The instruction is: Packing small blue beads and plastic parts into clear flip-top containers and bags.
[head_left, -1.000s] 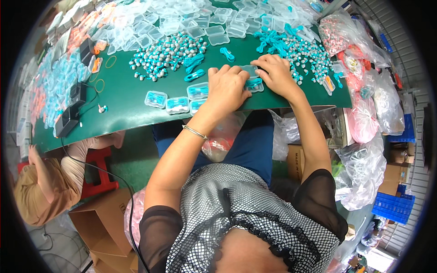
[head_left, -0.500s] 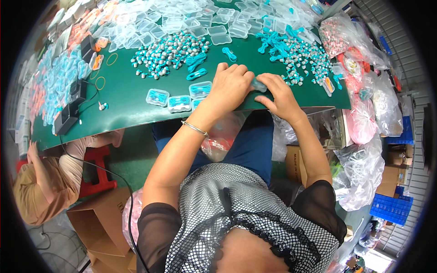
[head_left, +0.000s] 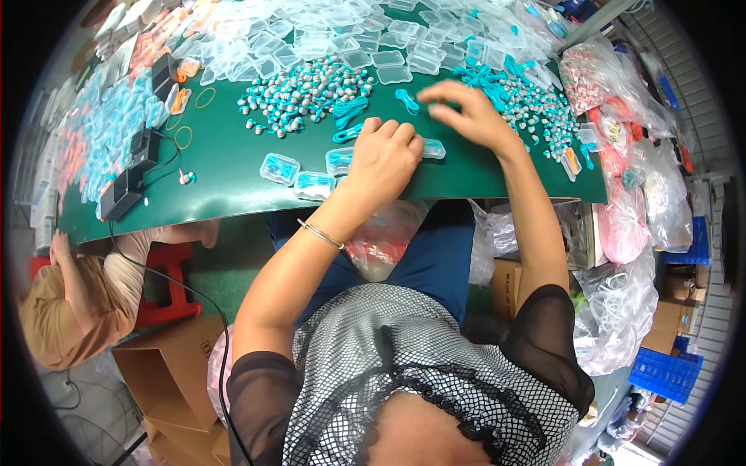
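My left hand (head_left: 386, 159) is closed, its fingers curled over a clear plastic case (head_left: 434, 148), part of which shows to the right. Its fingertips are hidden beneath it. My right hand (head_left: 466, 113) reaches forward, empty, fingers apart. Just left of its fingertips, not touching, lies a small teal cord bundle (head_left: 406, 102). Beside my left hand, clear cases with teal cord inside stand near the table edge, among them a left case (head_left: 280, 168) and a front case (head_left: 314, 185). Another looped teal cord (head_left: 347, 134) lies just beyond my left hand.
Heaps of teal-and-grey small parts (head_left: 303, 93) and teal cords (head_left: 486, 81) lie on the green table (head_left: 225, 175). Clear empty cases (head_left: 326, 39) cover its far side. Black boxes (head_left: 128, 190) with a cable stand left. Plastic bags (head_left: 622, 194) sit right. Another person (head_left: 78, 303) sits at left.
My right hand has let go of the clear case and moved forward toward the cord bundle, its fingers spreading. My left hand has stayed at the case. The view has shifted slightly.
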Tool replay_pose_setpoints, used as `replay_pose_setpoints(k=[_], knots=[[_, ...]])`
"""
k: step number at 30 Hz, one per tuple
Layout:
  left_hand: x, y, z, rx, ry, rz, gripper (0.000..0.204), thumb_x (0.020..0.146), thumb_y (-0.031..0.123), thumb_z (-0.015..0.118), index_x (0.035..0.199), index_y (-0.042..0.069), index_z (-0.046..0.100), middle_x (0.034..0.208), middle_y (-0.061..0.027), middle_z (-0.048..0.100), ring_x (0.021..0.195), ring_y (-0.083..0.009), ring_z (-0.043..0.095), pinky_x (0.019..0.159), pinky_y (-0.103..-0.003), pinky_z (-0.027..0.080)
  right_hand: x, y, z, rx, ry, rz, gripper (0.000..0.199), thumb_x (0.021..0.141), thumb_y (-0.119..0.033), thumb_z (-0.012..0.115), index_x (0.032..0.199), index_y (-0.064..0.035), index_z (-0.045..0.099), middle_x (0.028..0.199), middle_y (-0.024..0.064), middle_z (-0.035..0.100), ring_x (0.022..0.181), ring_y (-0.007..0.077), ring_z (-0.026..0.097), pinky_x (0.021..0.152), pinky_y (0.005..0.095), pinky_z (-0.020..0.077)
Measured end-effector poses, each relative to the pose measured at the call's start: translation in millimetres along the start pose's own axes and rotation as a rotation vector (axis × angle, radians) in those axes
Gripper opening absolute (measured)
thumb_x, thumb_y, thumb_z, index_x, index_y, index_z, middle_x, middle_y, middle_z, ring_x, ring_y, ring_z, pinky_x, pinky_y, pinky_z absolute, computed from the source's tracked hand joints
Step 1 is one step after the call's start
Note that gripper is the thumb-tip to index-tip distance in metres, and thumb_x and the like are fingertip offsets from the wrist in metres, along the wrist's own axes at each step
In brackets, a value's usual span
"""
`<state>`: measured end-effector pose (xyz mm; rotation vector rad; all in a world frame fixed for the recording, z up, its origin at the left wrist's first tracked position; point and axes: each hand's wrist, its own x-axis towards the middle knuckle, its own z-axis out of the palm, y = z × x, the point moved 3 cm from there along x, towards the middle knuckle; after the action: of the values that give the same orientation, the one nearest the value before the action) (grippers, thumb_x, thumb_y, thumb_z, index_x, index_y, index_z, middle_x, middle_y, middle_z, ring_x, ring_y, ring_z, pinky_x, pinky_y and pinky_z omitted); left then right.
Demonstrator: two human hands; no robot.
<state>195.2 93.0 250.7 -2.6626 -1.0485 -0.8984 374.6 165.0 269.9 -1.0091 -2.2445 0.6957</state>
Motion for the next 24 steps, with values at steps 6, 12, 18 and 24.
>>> replay_pose_setpoints(k=[6,12,18,24], knots=[[-3,7,-15,-0.057,-0.042,-0.039,0.025,0.075,0.022,0.075,0.097,0.011,0.068,0.094,-0.0031,0.065,0.089,-0.0223,0.061,0.084,-0.04,0.042,36,37,21,-0.69,0.247,-0.044,0.012,0.083,-0.014,0.068,0.094,-0.0107,0.069,0.092,0.0073,0.063,0.093,0.0302,0.061,0.078,0.043,0.051],[0,-37,-21,-0.18,0.072,-0.305,0.011,0.08,0.017,0.071,0.089,0.011,0.071,0.089,-0.0052,0.066,0.085,-0.0259,0.063,0.075,-0.042,0.045,7,18,7,-0.446,0.29,-0.018,0.009,0.083,-0.01,0.067,0.092,-0.0069,0.065,0.091,0.0085,0.061,0.089,0.0301,0.061,0.076,0.041,0.05],[32,-85,8,0.219,-0.029,-0.411,0.015,0.077,0.021,0.072,0.09,0.013,0.073,0.087,-0.0059,0.066,0.087,-0.0276,0.064,0.074,-0.045,0.044,-53,-20,-8,-0.396,0.338,0.0,0.01,0.083,-0.007,0.067,0.091,-0.0041,0.062,0.092,0.0087,0.06,0.09,0.0291,0.06,0.077,0.0393,0.0477],[50,-87,18,0.357,-0.143,-0.459,0.017,0.082,0.015,0.058,0.09,0.016,0.073,0.091,-0.0086,0.067,0.093,-0.0284,0.066,0.083,-0.048,0.045,-99,-40,6,-0.709,0.309,0.031,0.012,0.08,-0.008,0.068,0.09,-0.0085,0.062,0.091,0.0045,0.058,0.089,0.0242,0.058,0.077,0.0383,0.0414]])
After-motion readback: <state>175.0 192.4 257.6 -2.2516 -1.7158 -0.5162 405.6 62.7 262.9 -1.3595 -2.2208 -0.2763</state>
